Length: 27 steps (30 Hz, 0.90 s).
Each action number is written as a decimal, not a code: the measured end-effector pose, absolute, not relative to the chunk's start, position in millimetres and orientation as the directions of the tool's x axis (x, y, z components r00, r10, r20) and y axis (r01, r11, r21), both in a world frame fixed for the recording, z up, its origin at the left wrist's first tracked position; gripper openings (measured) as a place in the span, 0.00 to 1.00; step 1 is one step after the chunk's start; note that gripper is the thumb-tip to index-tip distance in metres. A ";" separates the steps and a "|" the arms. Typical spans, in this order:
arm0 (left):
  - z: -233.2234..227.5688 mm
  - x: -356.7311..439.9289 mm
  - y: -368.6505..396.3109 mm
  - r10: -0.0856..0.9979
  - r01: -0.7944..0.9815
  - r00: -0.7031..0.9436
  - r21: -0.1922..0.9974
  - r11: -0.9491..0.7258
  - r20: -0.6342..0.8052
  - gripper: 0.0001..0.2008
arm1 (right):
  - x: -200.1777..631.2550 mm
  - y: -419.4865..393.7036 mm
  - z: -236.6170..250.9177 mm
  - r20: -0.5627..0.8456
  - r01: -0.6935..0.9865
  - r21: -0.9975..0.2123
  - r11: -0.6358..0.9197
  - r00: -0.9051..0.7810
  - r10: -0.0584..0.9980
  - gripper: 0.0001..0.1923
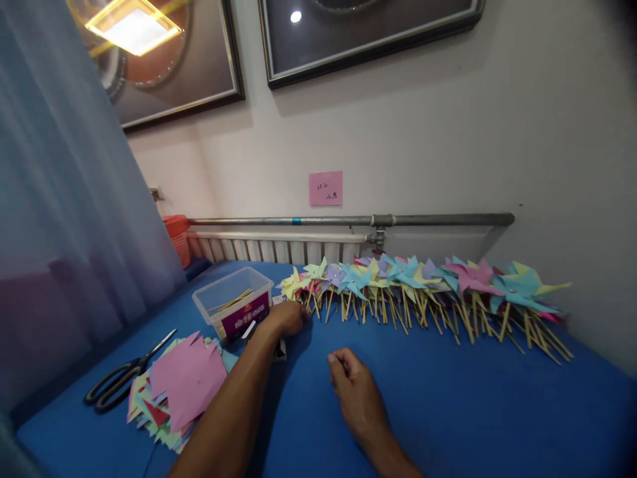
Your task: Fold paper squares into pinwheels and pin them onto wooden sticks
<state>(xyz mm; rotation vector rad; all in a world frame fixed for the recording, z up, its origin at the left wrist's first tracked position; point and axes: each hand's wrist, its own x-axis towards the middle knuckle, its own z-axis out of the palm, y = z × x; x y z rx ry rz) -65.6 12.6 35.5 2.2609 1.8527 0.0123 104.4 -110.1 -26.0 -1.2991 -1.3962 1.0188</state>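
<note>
A: Status, left hand (286, 317)?
B: Reached fwd to the near end of the pinwheel row (423, 292), beside the plastic box (233, 302). Fingers curled; can't tell what its grip has, if anything.
A: Right hand (355, 388)?
B: Resting on the blue table (472, 411), loosely curled, grip looks empty.
A: Progress?
B: Judged well along: a long row of finished pinwheels on sticks lies along the wall. Still left: stack of cut paper squares (182, 385) at left, and a few sticks in the box.
A: Tools?
B: Scissors (122, 378) lie apart, left of the paper, untouched.
</note>
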 end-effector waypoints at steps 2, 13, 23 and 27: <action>33.8 -66.5 13.7 0.967 0.964 0.218 0.181 -0.193 -0.131 0.24 | 104.6 -111.3 -24.0 0.098 0.205 -0.974 0.096 0.000 0.995 0.17; 73.5 -89.4 1.6 0.990 0.975 -0.010 0.220 -0.022 0.141 0.19 | 104.9 -115.8 -14.9 0.106 0.259 -0.960 0.102 0.001 0.994 0.14; 42.7 -74.4 -49.9 0.920 0.721 -0.251 0.693 -0.031 0.302 0.14 | 104.5 -116.7 -16.3 0.162 0.268 -0.951 0.153 0.010 0.987 0.14; 18.3 -59.2 -68.2 0.941 0.850 -0.133 0.525 -0.053 0.311 0.13 | 104.5 -118.3 -17.7 0.182 0.293 -0.940 0.175 -0.004 0.983 0.14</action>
